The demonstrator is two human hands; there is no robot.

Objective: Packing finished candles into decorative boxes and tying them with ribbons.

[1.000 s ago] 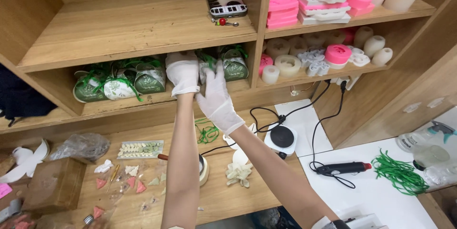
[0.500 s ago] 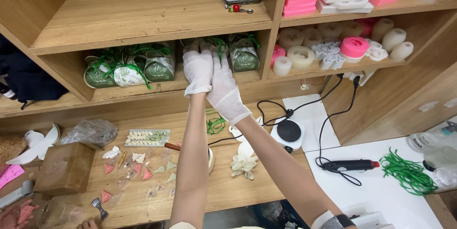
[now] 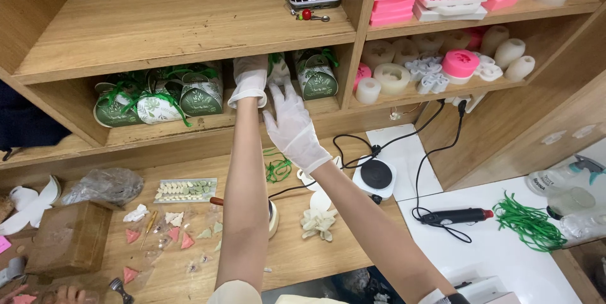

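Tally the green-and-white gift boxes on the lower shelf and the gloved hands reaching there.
gift boxes: 5 (one partly hidden behind the hands)
gloved hands: 2 (left hand, right hand)
Total: 7

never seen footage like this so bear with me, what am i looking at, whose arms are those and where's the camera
The camera sits on a person's head and looks down, so both arms are that person's own. Each hand wears a white glove. The left hand reaches into a wooden shelf, at a green-and-white gift box whose grip is hidden. The right hand is open, holding nothing, in front of the shelf edge. More gift boxes stand alongside. On the bench below lie a small hot plate, a black heat tool and green cord.
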